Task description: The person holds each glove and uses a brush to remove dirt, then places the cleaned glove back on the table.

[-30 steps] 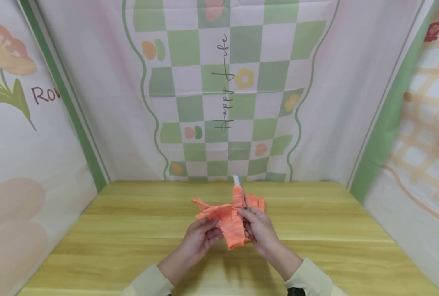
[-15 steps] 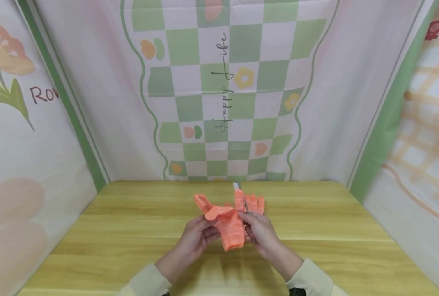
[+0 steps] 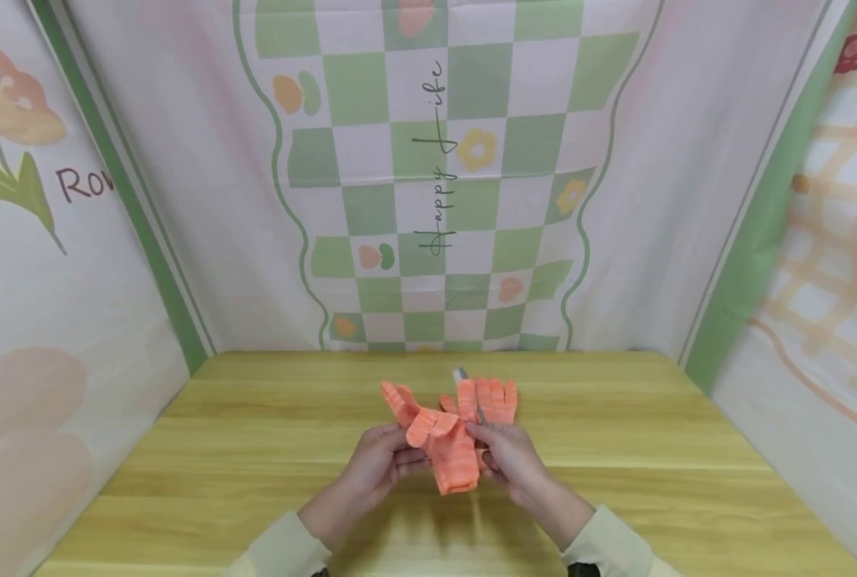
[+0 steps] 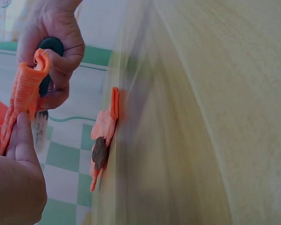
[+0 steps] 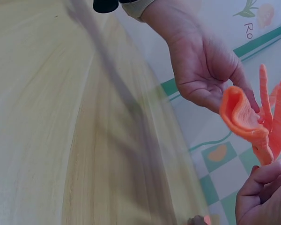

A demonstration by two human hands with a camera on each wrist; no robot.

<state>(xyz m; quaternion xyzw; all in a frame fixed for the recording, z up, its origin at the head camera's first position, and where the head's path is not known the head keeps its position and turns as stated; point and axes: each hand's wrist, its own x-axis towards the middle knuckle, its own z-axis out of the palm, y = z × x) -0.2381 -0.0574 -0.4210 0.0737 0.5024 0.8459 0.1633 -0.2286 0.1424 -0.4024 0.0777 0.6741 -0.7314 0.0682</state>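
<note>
Between the two hands an orange knitted glove [image 3: 454,457] is held above the table, its cuff toward the person and several fingers flopped to the left. My left hand [image 3: 375,469] pinches its left side; in the left wrist view straight fingers of that hand [image 4: 18,183] lie along the fabric. My right hand [image 3: 518,465] pinches the right side and also grips a dark green handle [image 4: 51,45]. A pale, bristled or toothed tool end [image 3: 460,374] shows beyond the glove. Another orange glove [image 3: 499,401] lies on the table behind the right hand.
A dark brown lump [image 4: 99,153] is at the lying glove in the left wrist view. The wooden table [image 3: 255,417] reaches back to a green-and-white checked curtain [image 3: 428,200]. Printed curtains stand at both sides.
The held glove's loose fingers have folded up and over toward the person. The tool's tip has come lower and nearer, and both hands have shifted slightly toward the person.
</note>
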